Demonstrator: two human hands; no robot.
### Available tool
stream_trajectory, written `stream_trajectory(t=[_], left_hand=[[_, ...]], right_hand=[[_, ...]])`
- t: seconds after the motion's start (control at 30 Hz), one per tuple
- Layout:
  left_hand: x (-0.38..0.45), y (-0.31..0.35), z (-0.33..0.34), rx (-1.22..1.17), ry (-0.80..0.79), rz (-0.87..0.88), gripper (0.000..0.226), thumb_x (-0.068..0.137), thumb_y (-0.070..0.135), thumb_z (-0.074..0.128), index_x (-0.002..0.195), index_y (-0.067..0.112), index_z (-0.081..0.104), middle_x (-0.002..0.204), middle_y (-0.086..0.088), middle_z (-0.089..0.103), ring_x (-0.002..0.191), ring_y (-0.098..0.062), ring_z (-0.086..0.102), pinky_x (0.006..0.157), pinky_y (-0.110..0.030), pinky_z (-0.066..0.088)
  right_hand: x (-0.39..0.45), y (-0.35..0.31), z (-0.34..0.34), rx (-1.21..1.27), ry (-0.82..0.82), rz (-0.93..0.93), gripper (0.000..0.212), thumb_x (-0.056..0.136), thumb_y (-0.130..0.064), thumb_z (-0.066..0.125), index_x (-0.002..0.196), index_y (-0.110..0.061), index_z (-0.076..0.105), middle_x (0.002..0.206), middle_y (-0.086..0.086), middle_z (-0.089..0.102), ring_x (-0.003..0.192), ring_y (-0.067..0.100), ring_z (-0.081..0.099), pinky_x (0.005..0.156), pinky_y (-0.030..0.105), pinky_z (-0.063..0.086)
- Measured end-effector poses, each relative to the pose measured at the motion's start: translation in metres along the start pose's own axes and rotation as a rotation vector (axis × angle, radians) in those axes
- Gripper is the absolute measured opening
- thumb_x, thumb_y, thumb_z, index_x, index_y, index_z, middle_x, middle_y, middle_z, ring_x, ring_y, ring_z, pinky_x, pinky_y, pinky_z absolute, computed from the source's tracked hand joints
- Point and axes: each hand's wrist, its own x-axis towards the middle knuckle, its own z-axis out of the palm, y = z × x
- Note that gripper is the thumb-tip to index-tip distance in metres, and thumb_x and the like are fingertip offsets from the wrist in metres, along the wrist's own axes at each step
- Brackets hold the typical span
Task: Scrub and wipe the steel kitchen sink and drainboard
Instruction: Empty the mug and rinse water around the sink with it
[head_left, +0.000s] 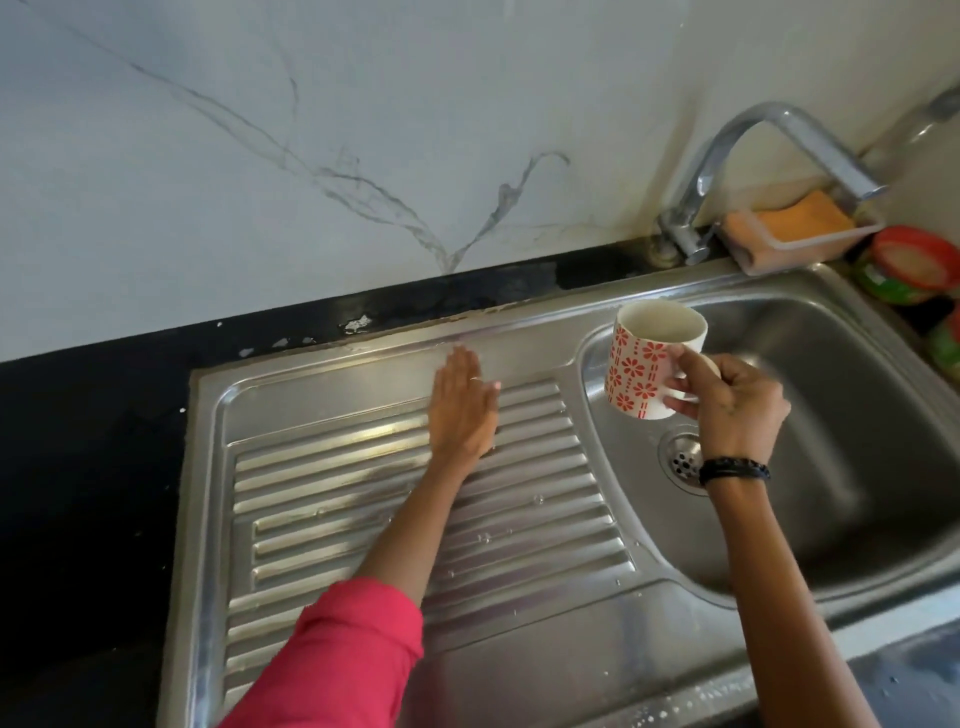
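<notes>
Head view. The left hand (462, 402) lay flat, fingers straight, on the ribbed steel drainboard (332, 499) near its far edge. The right hand (727, 400) held a white mug (644, 358) with red flower print by its handle, above the sink (852, 374) basin near the drain (680, 460). A chrome tap (769, 161) stood behind the basin, beside a tray (810, 244) holding an orange sponge (800, 215). Black desk (78, 441) bordered the drainboard.

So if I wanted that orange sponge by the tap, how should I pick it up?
Probably from above. The sponge lies flat in a shallow tray whose low walls block its sides, while its top is open. Pinch across its narrow width, coming in from the front, since the tap arches over the back and its spout hangs near the right end.
</notes>
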Motion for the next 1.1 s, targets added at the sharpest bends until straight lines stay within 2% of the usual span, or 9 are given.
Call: stream_trajectory(t=[0.1,0.2,0.33,0.47,0.57,0.63,0.73,0.93,1.1], left_hand=[[0.005,0.033,-0.008,-0.205,-0.16,0.186,0.054,0.101,0.035,0.023,0.146,0.004,0.018,0.153,-0.011,0.021,0.141,-0.023,0.02,0.113,-0.031,0.017],[-0.008,0.045,-0.011,-0.416,-0.271,0.336,0.055,0.101,0.038,0.018,0.149,0.015,0.005,0.157,0.0,0.004,0.141,-0.007,0.002,0.113,-0.02,0.001],[-0.038,0.023,-0.02,-0.576,-0.095,0.207,0.063,0.094,0.047,0.013,0.149,0.021,0.0,0.154,0.011,-0.007,0.138,0.003,-0.007,0.108,-0.01,-0.012],[-0.075,-0.041,-0.055,-0.601,0.256,0.008,0.051,0.1,0.037,0.025,0.136,0.003,0.036,0.14,0.006,0.034,0.126,0.012,0.027,0.11,-0.014,0.022],[-0.093,-0.113,-0.068,-0.34,0.505,-0.244,0.034,0.098,0.022,0.034,0.099,-0.006,0.053,0.112,-0.015,0.053,0.115,-0.025,0.046,0.105,-0.039,0.032],[-0.103,-0.143,-0.07,-0.202,0.461,-0.445,0.032,0.097,0.017,0.04,0.11,-0.01,0.05,0.12,-0.028,0.05,0.116,-0.042,0.044,0.103,-0.049,0.031],[-0.114,-0.14,-0.061,-0.037,0.333,-0.475,0.048,0.098,0.024,0.041,0.132,-0.009,0.037,0.142,-0.03,0.032,0.132,-0.041,0.029,0.112,-0.049,0.019],[-0.086,-0.045,-0.01,0.001,0.155,-0.191,0.065,0.097,0.043,0.028,0.145,-0.001,0.019,0.154,-0.018,0.01,0.143,-0.027,0.01,0.118,-0.039,0.01],[-0.072,0.071,0.023,-0.288,-0.032,0.044,0.071,0.094,0.055,0.008,0.148,0.01,0.011,0.155,-0.01,0.008,0.143,-0.022,0.011,0.117,-0.04,0.019]], right_hand=[[-0.005,-0.004,-0.011,0.021,0.033,-0.007,0.018,0.08,-0.022,0.071,0.07,-0.01,0.065,0.074,0.01,0.068,0.066,0.021,0.07,0.057,0.031,0.06],[-0.014,-0.009,-0.02,0.023,0.031,-0.034,0.018,0.081,-0.022,0.07,0.077,-0.005,0.067,0.076,0.012,0.069,0.068,0.021,0.07,0.059,0.033,0.06],[-0.027,-0.014,-0.022,0.033,0.005,-0.056,0.015,0.081,-0.022,0.07,0.071,-0.013,0.066,0.072,0.004,0.068,0.066,0.019,0.07,0.056,0.029,0.059],[-0.04,-0.014,-0.017,0.043,-0.03,-0.063,0.017,0.082,-0.023,0.069,0.076,-0.008,0.068,0.075,0.009,0.069,0.065,0.016,0.069,0.053,0.026,0.059],[-0.051,-0.01,-0.011,0.057,-0.053,-0.068,0.016,0.082,-0.022,0.069,0.077,-0.007,0.068,0.076,0.009,0.068,0.067,0.017,0.069,0.051,0.023,0.058],[-0.058,-0.008,-0.007,0.068,-0.082,-0.056,0.016,0.083,-0.022,0.069,0.079,-0.006,0.068,0.077,0.009,0.069,0.067,0.017,0.069,0.05,0.02,0.057],[-0.066,-0.005,-0.004,0.072,-0.138,-0.051,0.017,0.084,-0.022,0.068,0.075,-0.008,0.066,0.076,0.007,0.068,0.067,0.017,0.069,0.051,0.02,0.056],[-0.066,-0.002,-0.018,0.051,-0.155,-0.048,0.019,0.083,-0.023,0.069,0.065,-0.019,0.062,0.069,0.002,0.066,0.064,0.011,0.067,0.05,0.019,0.056],[-0.046,0.0,-0.043,0.035,-0.139,-0.07,0.016,0.082,-0.023,0.069,0.074,-0.01,0.067,0.071,0.005,0.068,0.059,0.008,0.067,0.052,0.02,0.057]])
